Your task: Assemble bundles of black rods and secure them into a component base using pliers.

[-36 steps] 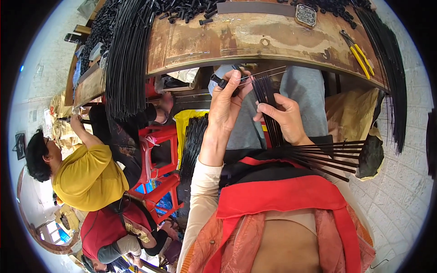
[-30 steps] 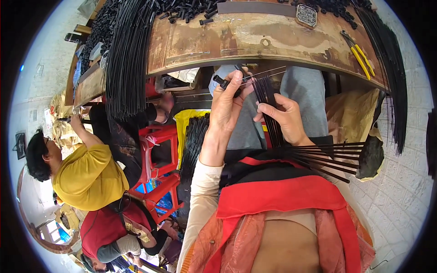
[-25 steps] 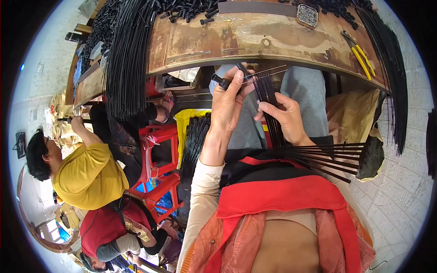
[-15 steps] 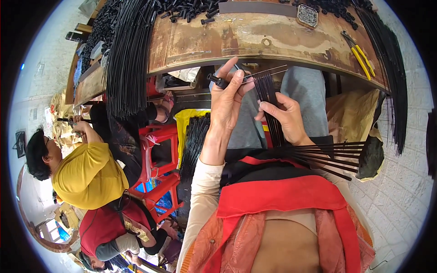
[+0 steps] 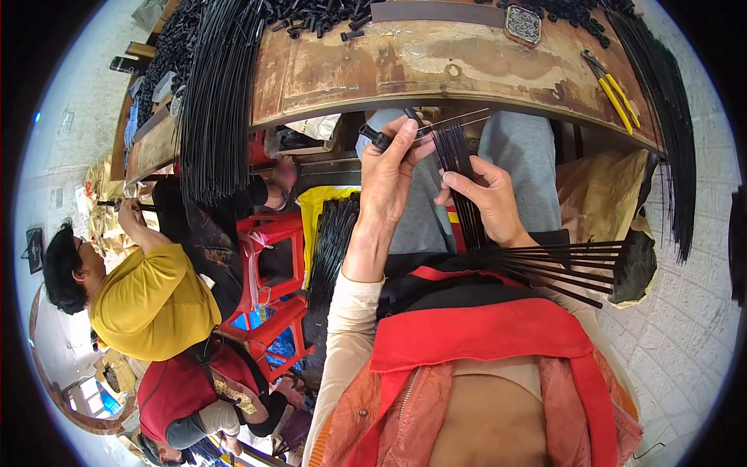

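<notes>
My left hand pinches two thin metal wires near the table's front edge. Two short black plastic tube fittings are with it: a flanged one at its outer side, and another by the fingertips. The wires run right, across the top ends of a row of thin black ribs. My right hand is closed round this flat bundle below the wires, thumb in front. Beneath that hand, black rods fan out to the right over my lap; how they join the bundle is hidden.
The wooden table bears loose black fittings, a small tray of metal bits and yellow-handled pliers. Long black rods hang over its left edge, more at right. Red stools and two co-workers are left.
My left index finger, raised before, has come down, and the fitting by the fingertips shows more plainly. My right hand stays on the ribs. The co-worker in yellow has shifted their hands.
</notes>
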Motion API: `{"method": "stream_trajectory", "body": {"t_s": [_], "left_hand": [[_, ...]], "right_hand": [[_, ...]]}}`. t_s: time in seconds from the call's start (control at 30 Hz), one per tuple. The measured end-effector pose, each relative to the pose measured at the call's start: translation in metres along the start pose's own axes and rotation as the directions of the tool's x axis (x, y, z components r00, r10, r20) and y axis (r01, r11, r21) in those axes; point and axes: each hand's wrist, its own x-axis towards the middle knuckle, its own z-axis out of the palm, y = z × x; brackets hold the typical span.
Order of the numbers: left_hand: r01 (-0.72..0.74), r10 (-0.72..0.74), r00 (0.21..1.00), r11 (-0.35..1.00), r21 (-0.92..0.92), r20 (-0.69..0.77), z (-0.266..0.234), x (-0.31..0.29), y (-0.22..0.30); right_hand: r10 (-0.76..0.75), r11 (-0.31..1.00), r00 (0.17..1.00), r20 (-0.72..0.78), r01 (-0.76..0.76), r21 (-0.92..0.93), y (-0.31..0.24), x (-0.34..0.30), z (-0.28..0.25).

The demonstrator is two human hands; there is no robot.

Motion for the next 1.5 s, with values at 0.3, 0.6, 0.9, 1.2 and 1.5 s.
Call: {"method": "stream_trajectory", "body": {"t_s": [0.3,0.6,0.9,1.2,1.5], "left_hand": [[0.001,-0.001,1.000,1.000,0.031,0.018,0.000,0.000,-0.001],[0.013,-0.013,1.000,0.997,0.073,-0.001,0.005,-0.002,0.000],[-0.033,0.030,0.999,0.994,0.108,0.028,0.005,-0.002,0.002],[-0.050,0.045,0.998,0.991,0.127,0.037,0.017,-0.024,0.011],[-0.045,0.039,0.998,0.992,0.121,0.050,0.016,-0.022,0.006]], "right_hand": [[0.006,1.000,1.000,0.006,-0.006,0.001,-0.001,0.001,0.002],[-0.002,1.000,1.000,0.011,0.002,-0.008,-0.001,0.002,0.000],[-0.034,0.999,0.999,-0.001,0.034,-0.042,-0.001,0.001,0.004],[-0.047,0.998,0.999,-0.015,0.046,-0.048,-0.001,-0.002,0.008],[-0.128,0.984,0.992,0.011,0.128,-0.125,-0.015,0.007,0.004]]}}
